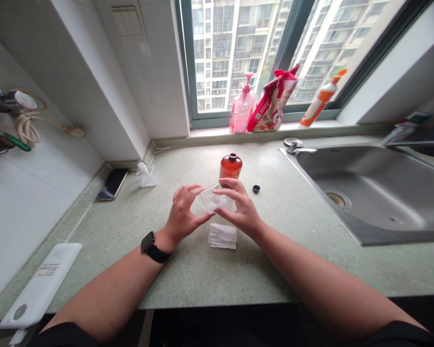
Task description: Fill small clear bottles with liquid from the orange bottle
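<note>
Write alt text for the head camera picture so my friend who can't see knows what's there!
A person's left hand and right hand hold a clear container over a speckled green counter. Behind it stands an open amber bottle, with a small black cap nearby; folded white paper lies closer to the person.

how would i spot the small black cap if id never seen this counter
On the pale green counter, look left of the steel sink. The cap lies just right of the amber bottle. It's the small, round, black piece, far shorter than that bottle.
</note>
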`<state>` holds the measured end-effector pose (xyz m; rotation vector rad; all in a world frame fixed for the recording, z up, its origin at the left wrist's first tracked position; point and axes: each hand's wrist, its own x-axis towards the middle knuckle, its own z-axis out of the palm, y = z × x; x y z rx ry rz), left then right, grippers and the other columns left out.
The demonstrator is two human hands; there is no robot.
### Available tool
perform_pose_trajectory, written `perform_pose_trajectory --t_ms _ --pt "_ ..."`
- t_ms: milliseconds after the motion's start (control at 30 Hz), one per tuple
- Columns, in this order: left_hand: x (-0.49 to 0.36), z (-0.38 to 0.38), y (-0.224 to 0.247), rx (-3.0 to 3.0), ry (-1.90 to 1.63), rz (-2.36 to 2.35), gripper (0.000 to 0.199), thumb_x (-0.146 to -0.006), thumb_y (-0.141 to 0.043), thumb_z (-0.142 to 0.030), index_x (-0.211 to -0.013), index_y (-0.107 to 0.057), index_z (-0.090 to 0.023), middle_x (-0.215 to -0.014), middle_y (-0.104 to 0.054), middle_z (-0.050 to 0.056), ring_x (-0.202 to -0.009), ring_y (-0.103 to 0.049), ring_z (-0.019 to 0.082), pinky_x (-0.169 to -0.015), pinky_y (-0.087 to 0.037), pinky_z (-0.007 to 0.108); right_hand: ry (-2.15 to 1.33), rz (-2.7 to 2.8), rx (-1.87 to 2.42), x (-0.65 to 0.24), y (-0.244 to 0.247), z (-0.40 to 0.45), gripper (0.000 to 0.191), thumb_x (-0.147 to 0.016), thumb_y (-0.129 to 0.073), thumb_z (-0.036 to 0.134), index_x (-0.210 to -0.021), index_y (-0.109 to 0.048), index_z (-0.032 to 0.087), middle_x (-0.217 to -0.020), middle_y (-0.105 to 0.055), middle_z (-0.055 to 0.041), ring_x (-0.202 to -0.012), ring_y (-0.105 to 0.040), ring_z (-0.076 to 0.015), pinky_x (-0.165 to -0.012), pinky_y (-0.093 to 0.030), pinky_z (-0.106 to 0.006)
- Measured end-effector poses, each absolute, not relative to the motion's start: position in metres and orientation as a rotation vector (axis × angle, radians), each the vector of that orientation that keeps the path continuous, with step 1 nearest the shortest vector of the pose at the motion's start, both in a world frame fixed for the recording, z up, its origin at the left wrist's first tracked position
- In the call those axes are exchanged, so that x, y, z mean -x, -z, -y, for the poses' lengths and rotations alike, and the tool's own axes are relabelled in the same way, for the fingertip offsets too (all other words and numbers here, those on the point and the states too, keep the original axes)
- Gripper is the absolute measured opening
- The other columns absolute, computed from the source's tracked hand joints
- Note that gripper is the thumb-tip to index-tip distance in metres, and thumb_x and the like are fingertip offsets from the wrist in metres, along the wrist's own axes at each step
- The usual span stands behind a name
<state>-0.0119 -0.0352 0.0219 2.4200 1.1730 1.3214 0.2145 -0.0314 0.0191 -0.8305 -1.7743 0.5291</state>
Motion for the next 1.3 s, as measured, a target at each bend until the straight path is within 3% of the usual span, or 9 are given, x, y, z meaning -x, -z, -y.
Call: perform_pose_trajectory --t_ms 200,333,400,667,833,1133,1300 --pt "0.013 0.036 -0.024 -2.445 -1.347 -1.158 0.064 -0.09 -0.086 -0.048 -0.144 -0.06 -0.027 -0.128 -0.064 0.011 -0.121 -0.063 0.03 -0.111 -0.054 0.052 -0.492 1.683 0.855 -0.216 -0.017 0.029 0.044 -0.09 -0.085 0.048 -0.129 -0.074 0.033 -0.137 -0.064 -0.0107 -0.136 -0.061 -0.0325 -0.117 -0.052 -0.058" --pt "0.014 0.035 -0.025 -2.413 -1.371 -1.189 0.065 -0.09 -0.086 -0.047 -0.145 -0.06 -0.026 -0.129 -0.063 0.012 -0.121 -0.063 0.03 -0.109 -0.055 0.051 -0.493 1.673 0.877 -0.219 -0.018 0.029 0.028 -0.093 -0.082 0.047 -0.114 -0.076 0.03 -0.134 -0.066 -0.0103 -0.134 -0.062 -0.0317 -0.116 -0.052 -0.058" --pt "0.014 0.036 -0.024 -2.425 -1.362 -1.196 0.064 -0.091 -0.085 -0.047 -0.145 -0.06 -0.026 -0.128 -0.063 0.012 -0.121 -0.063 0.03 -0.11 -0.054 0.051 -0.517 1.71 0.877 -0.217 -0.019 0.031 0.029 -0.091 -0.083 0.049 -0.112 -0.077 0.03 -0.136 -0.065 -0.0109 -0.136 -0.061 -0.0322 -0.117 -0.052 -0.059" --pt "0.014 0.035 -0.023 -2.505 -1.376 -1.16 0.061 -0.092 -0.084 -0.046 -0.144 -0.059 -0.027 -0.126 -0.063 0.011 -0.12 -0.063 0.03 -0.113 -0.051 0.053 -0.521 1.688 0.859 -0.216 -0.017 0.029 0.045 -0.088 -0.087 0.049 -0.127 -0.073 0.033 -0.139 -0.064 -0.0105 -0.138 -0.06 -0.0319 -0.119 -0.051 -0.059" --pt "0.016 0.035 -0.025 -2.476 -1.387 -1.214 0.062 -0.092 -0.084 -0.047 -0.145 -0.058 -0.027 -0.128 -0.061 0.011 -0.121 -0.062 0.03 -0.109 -0.054 0.051 -0.48 1.687 0.858 -0.217 -0.018 0.029 0.026 -0.092 -0.083 0.041 -0.114 -0.075 0.032 -0.135 -0.065 -0.0088 -0.135 -0.062 -0.0307 -0.118 -0.052 -0.059" --pt "0.014 0.036 -0.024 -2.525 -1.347 -1.243 0.062 -0.092 -0.083 -0.048 -0.145 -0.058 -0.027 -0.127 -0.061 0.011 -0.12 -0.062 0.03 -0.113 -0.05 0.054 -0.504 1.658 0.878 -0.216 -0.019 0.03 0.037 -0.091 -0.083 0.049 -0.123 -0.073 0.033 -0.136 -0.064 -0.0094 -0.136 -0.061 -0.0309 -0.116 -0.054 -0.057" --pt "0.018 0.034 -0.023 -2.507 -1.354 -1.336 0.063 -0.091 -0.084 -0.048 -0.145 -0.058 -0.026 -0.13 -0.06 0.012 -0.122 -0.061 0.031 -0.111 -0.051 0.052 -0.525 1.652 0.914 -0.22 -0.016 0.024 0.029 -0.092 -0.081 0.046 -0.115 -0.072 0.03 -0.129 -0.066 -0.0091 -0.129 -0.064 -0.0293 -0.113 -0.055 -0.056"
